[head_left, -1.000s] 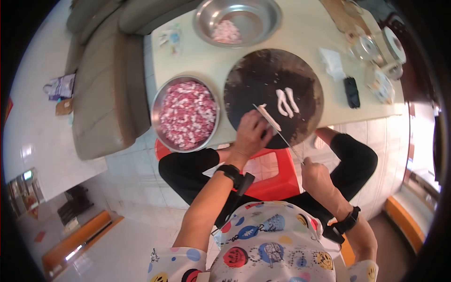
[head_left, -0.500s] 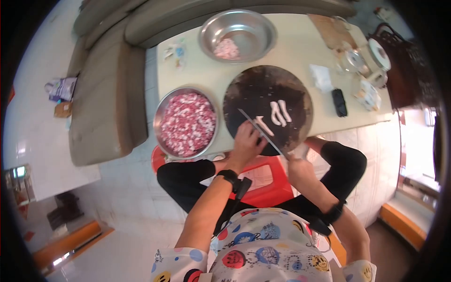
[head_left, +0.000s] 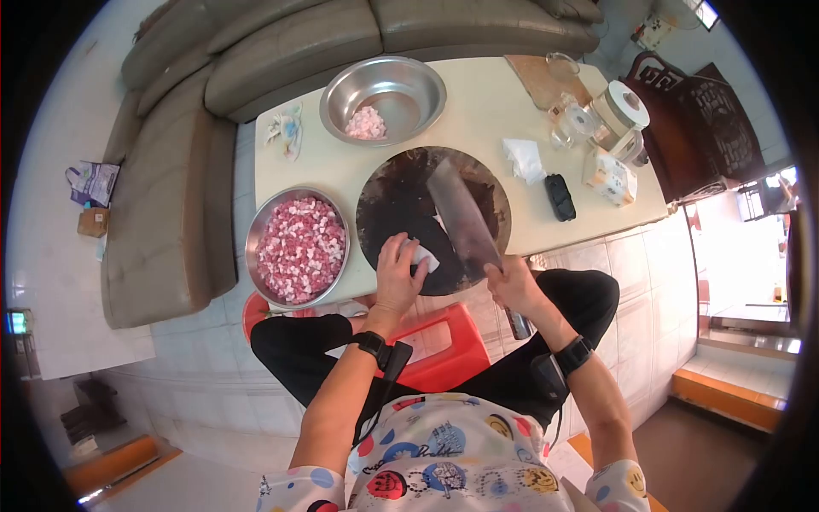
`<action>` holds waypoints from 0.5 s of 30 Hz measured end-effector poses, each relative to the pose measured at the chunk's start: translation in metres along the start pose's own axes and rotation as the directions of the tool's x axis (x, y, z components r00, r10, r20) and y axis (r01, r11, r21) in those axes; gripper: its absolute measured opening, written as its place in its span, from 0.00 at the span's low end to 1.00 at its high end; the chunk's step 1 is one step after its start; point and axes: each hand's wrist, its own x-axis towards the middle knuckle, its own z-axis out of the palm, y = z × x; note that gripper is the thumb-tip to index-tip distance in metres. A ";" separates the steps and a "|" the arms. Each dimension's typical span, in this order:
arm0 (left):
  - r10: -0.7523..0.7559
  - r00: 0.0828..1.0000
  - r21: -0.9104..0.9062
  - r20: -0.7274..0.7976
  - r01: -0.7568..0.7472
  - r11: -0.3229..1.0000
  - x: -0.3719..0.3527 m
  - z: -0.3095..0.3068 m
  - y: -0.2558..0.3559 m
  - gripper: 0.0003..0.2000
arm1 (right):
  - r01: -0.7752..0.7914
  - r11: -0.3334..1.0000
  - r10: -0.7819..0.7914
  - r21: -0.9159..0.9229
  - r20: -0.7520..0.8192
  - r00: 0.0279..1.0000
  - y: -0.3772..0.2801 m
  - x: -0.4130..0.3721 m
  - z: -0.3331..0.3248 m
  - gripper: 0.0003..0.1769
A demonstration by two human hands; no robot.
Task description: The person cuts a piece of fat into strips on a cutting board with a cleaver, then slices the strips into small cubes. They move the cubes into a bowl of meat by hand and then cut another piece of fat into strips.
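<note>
On the round dark chopping board (head_left: 384, 183), my left hand (head_left: 397, 273) is at the near edge with its fingers curled onto a white piece of fat (head_left: 425, 258). My right hand (head_left: 517, 286) is closed round the handle of a cleaver (head_left: 463, 213). The wide blade is tilted over the right half of the board, its far end pointing away from me. A sliver of white shows beside the blade; whatever else lies beneath it is hidden.
Left of the board is a metal bowl (head_left: 343, 256) full of diced red and white meat. Behind it, a larger metal basin (head_left: 435, 90) holds pale pink-white pieces (head_left: 365, 124). A black case (head_left: 560, 198), tissue (head_left: 523, 160) and kettle (head_left: 620, 108) are at the right. A red stool (head_left: 469, 337) stands below.
The cleaver has swung away from my left hand, with its flat side now showing. The white strips seen separately before are now mostly covered or under my left fingers. The whole view has shifted.
</note>
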 end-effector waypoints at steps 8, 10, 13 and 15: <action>0.065 0.872 0.009 0.485 -0.079 0.997 0.038 -0.043 0.000 0.19 | -0.376 0.710 0.325 0.596 0.196 0.925 0.008 0.008 -0.046 0.06; 0.017 0.794 0.044 0.608 -0.055 0.998 0.040 -0.044 -0.001 0.18 | -0.359 0.684 0.308 0.635 0.194 0.931 0.017 0.010 -0.047 0.06; -0.046 0.784 0.174 0.619 -0.080 0.982 0.042 -0.031 -0.002 0.19 | -0.367 0.656 0.323 0.659 0.194 0.926 0.025 0.007 -0.045 0.06; -0.149 0.829 0.091 0.539 0.118 0.989 0.043 -0.024 -0.007 0.17 | -0.375 0.652 0.319 0.659 0.210 0.924 0.029 0.008 -0.045 0.06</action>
